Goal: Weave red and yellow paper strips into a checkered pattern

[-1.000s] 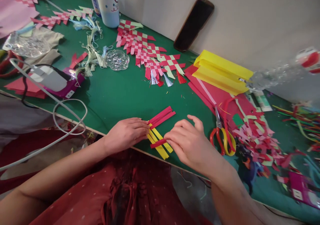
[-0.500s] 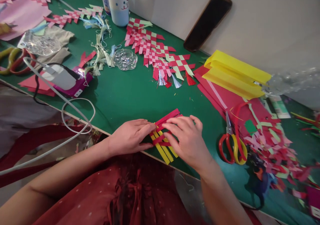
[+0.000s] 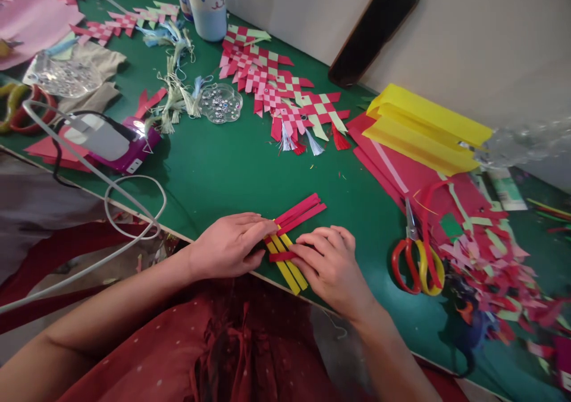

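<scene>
Red paper strips (image 3: 303, 213) cross yellow paper strips (image 3: 286, 271) in a partly woven piece near the table's front edge. My left hand (image 3: 234, 242) is closed at the piece's left side, thumb and fingers pressing the strips where they cross. A lower red strip (image 3: 277, 257) lies over the yellow ones, and my right hand (image 3: 331, 264) pinches its right part between thumb and fingers. Those fingers hide that strip's far end and some of the weave. The upper red strips point up and right, uncovered.
Scissors (image 3: 414, 259) lie to the right beside red paper scraps (image 3: 499, 265). Folded yellow paper (image 3: 428, 129) is behind them. Woven paper fish (image 3: 281, 87), a dish of small beads (image 3: 222, 103) and a bottle (image 3: 207, 9) stand farther back. A white cable (image 3: 134, 200) loops at left.
My right hand has moved down from the upper strips, its fingers drawn closer together on a lower red strip. The upper red strips show more. My left hand stays almost in place.
</scene>
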The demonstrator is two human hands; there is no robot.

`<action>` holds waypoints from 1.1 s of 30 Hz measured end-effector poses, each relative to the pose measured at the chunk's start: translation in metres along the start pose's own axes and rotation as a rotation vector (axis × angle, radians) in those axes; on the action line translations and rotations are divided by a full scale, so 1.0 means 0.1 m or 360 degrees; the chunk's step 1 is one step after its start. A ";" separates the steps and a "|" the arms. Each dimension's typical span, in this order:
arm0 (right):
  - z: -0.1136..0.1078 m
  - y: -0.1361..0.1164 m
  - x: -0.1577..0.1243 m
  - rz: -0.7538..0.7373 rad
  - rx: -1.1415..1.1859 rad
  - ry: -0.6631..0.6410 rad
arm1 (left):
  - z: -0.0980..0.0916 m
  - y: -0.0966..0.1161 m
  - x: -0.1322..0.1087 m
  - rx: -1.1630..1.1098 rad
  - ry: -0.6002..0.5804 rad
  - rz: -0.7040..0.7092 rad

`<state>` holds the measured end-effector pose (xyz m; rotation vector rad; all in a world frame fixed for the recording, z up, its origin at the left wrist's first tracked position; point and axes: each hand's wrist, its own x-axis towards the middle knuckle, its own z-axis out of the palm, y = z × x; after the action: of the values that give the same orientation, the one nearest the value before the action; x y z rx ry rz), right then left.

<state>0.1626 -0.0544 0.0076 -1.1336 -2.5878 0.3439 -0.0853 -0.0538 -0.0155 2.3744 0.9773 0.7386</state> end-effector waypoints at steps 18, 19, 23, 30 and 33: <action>-0.07 0.02 0.21 -0.0081 -0.0244 -0.0041 | -0.01 0.00 0.00 0.0047 -0.0015 0.0039; -0.08 0.02 0.21 -0.0079 -0.0236 -0.0045 | -0.01 0.00 0.00 0.0062 -0.0009 0.0041; -0.06 -0.02 0.19 -0.0051 -0.0173 0.0033 | 0.02 -0.01 0.00 0.0112 0.0009 0.0015; 0.04 -0.06 0.19 -0.0106 -0.0145 0.0078 | 0.05 -0.03 -0.01 0.0119 0.0001 -0.0009; 0.06 -0.04 0.19 -0.0118 -0.0162 0.0082 | 0.04 -0.04 -0.01 0.0114 -0.0015 0.0004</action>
<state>0.1451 -0.0434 0.0068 -1.0615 -2.6195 0.1659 -0.0858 -0.0531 -0.0212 2.4386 1.0128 0.7035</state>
